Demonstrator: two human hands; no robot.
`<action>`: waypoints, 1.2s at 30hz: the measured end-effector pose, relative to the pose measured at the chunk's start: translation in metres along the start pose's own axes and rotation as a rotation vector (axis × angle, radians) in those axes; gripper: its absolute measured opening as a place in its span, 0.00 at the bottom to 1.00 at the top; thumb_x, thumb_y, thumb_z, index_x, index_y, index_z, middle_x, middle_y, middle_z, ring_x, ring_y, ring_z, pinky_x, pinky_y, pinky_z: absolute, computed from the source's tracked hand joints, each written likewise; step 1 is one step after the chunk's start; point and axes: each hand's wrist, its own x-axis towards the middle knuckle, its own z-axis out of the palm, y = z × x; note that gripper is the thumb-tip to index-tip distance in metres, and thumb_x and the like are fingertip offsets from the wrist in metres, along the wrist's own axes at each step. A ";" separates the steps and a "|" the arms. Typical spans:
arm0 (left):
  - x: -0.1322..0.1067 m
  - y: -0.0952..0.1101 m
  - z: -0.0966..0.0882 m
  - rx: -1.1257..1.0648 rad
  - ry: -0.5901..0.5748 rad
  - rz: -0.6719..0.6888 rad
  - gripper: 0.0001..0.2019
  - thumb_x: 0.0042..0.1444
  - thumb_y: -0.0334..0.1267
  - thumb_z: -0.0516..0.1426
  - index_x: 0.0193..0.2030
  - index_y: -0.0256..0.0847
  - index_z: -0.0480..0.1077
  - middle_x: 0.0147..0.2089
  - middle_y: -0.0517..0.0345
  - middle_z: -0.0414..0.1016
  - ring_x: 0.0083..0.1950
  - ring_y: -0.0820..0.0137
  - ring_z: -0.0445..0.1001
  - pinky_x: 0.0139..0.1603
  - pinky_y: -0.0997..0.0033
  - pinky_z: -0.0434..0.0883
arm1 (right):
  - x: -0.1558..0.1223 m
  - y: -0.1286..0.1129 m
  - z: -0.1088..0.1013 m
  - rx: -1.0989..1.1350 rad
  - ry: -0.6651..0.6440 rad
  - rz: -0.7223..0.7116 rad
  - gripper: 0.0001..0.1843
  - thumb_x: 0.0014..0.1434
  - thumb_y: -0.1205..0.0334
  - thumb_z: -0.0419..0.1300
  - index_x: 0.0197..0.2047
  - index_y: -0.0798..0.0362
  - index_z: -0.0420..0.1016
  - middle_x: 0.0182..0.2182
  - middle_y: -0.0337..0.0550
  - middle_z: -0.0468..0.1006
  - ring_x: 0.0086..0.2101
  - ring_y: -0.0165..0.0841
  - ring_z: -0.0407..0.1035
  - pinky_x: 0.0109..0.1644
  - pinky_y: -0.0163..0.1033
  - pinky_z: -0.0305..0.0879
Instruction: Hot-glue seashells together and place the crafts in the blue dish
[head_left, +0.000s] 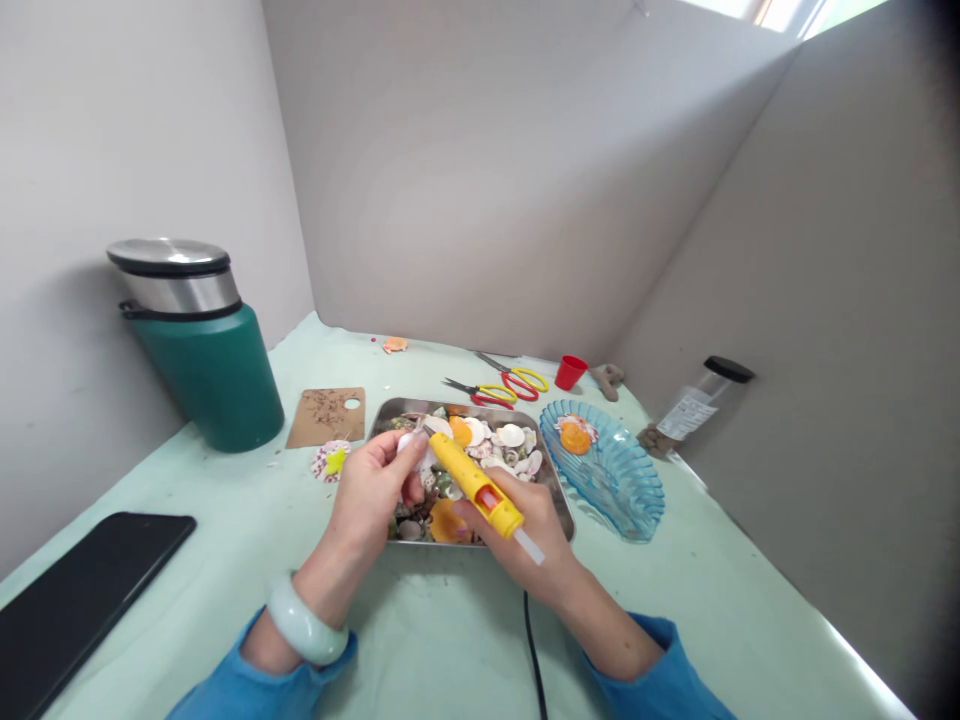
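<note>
**Glue gun [476, 480] tip meets a pinched white piece [428, 460] over a tray [561, 500] of shells [513, 436]**

The left hand [375, 480] pinches the white piece between thumb and fingers, which hide much of it; whether it is a shell is hard to tell. The right hand [529, 530] is closed around the glue gun, its nozzle angled up and leftward to the piece, touching or just beside it. The pinch probably holds the piece firm while leaving an edge free for the nozzle, and the slanted grip likely lets the tip show past the fingers. A glue stick [529, 546] juts from the rear end, towards the wearer.

The tray lies directly beneath both hands, perhaps so that shells are within easy reach, though the forearms and hands cover part of it. A black cord [533, 640] crosses the bench [442, 630] near the right wrist and could snag.

Just beyond the left hand lie a dotted disc [322, 463] and a brown card [319, 417]; farther left stand a flask [210, 370] and, nearer the wearer, a phone [97, 590]. Right of the right hand is a blue dish [626, 485], with a jar [690, 410] past it. Scissors [491, 394] and a red cup [571, 372] sit beyond the tray, out of the hands' way.
</note>
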 end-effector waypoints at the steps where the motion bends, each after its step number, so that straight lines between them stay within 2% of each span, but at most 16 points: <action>1: 0.000 0.000 0.000 -0.007 0.004 -0.001 0.14 0.53 0.48 0.59 0.33 0.37 0.70 0.13 0.67 0.64 0.16 0.79 0.57 0.20 0.80 0.55 | 0.000 0.000 0.000 0.001 -0.004 -0.001 0.12 0.58 0.56 0.60 0.28 0.52 0.65 0.21 0.34 0.65 0.22 0.26 0.59 0.27 0.31 0.55; 9: 0.002 -0.002 -0.001 -0.028 0.024 0.003 0.14 0.52 0.48 0.59 0.29 0.37 0.68 0.13 0.66 0.65 0.16 0.79 0.58 0.20 0.81 0.56 | 0.000 0.004 0.000 -0.003 0.006 -0.028 0.11 0.58 0.56 0.60 0.29 0.53 0.67 0.22 0.34 0.67 0.22 0.26 0.59 0.27 0.31 0.55; 21: 0.002 -0.003 0.000 0.006 0.016 0.019 0.14 0.51 0.48 0.59 0.32 0.37 0.70 0.13 0.66 0.65 0.16 0.78 0.60 0.18 0.81 0.57 | 0.001 0.002 0.000 0.034 -0.026 0.013 0.12 0.57 0.55 0.61 0.28 0.53 0.67 0.22 0.34 0.67 0.23 0.26 0.59 0.28 0.32 0.55; 29: 0.004 -0.008 -0.002 0.070 0.024 0.046 0.14 0.52 0.48 0.59 0.33 0.38 0.70 0.15 0.65 0.66 0.17 0.78 0.61 0.18 0.81 0.58 | 0.003 0.005 -0.001 0.168 -0.073 0.157 0.12 0.56 0.52 0.62 0.31 0.53 0.70 0.24 0.36 0.70 0.26 0.29 0.62 0.30 0.33 0.59; 36: 0.002 -0.005 -0.001 0.067 0.019 0.053 0.13 0.53 0.47 0.59 0.33 0.38 0.70 0.15 0.67 0.66 0.17 0.78 0.61 0.18 0.82 0.58 | 0.006 0.005 -0.004 0.324 -0.132 0.288 0.10 0.55 0.55 0.62 0.34 0.54 0.74 0.25 0.36 0.73 0.25 0.28 0.65 0.29 0.32 0.62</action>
